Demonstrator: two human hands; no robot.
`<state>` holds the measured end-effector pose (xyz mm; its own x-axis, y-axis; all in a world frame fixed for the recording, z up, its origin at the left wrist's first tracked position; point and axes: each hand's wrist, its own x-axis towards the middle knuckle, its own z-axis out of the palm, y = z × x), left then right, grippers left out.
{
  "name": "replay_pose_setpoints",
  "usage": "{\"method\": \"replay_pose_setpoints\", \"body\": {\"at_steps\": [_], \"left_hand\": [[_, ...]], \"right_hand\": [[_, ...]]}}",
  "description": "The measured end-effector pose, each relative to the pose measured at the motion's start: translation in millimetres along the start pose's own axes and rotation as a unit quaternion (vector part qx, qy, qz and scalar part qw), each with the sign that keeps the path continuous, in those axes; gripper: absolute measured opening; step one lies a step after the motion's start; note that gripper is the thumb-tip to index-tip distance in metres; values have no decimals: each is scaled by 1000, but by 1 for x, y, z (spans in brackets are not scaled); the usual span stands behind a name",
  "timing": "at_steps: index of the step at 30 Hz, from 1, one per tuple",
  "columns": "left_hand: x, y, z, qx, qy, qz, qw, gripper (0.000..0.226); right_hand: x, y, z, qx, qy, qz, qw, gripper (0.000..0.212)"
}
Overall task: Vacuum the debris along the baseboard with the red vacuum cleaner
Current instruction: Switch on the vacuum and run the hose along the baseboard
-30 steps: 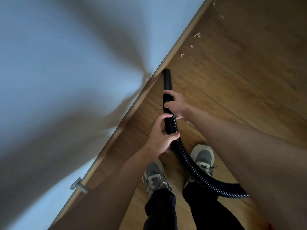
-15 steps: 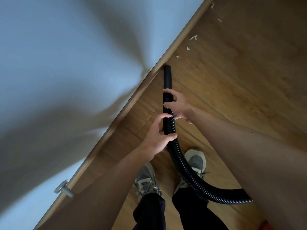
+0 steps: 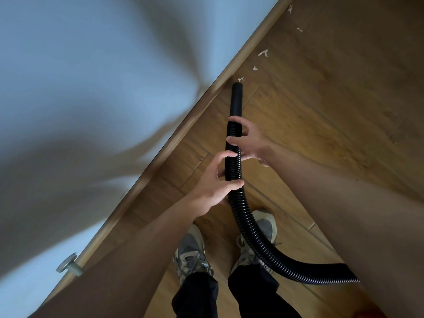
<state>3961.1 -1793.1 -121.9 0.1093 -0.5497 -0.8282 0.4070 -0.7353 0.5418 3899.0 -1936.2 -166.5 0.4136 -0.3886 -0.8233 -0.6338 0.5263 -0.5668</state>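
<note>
We hold the black vacuum hose [image 3: 254, 237] in both hands: our left hand [image 3: 212, 183] curls round its ribbed part, and our right hand [image 3: 251, 143] grips it just ahead, toward 12 o'clock. Its nozzle [image 3: 237, 97] points at the wooden floor [image 3: 321, 111] just beside the baseboard [image 3: 174, 143], with the nearest scrap right at its tip. More white debris [image 3: 263, 53] trails off toward 1 o'clock.

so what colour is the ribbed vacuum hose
Black; the ribbed plastic hose shows best in the head view.

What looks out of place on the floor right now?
Pale scraps lie strewn along the baseboard, ahead of the hose tip; the nearest almost touches it. Nothing else stands out.
</note>
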Motion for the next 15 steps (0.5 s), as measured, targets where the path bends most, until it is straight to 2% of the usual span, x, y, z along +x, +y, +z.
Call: {"method": "replay_pose_setpoints", "body": {"at_steps": [9, 15], "left_hand": [[15, 7, 4, 2, -13, 3, 1000, 61], [26, 15, 6, 16, -21, 16, 1000, 60]], "right_hand": [[12, -1, -16, 19, -11, -8, 1000, 57], [19, -5, -25, 8, 11, -24, 1000, 58]]}}
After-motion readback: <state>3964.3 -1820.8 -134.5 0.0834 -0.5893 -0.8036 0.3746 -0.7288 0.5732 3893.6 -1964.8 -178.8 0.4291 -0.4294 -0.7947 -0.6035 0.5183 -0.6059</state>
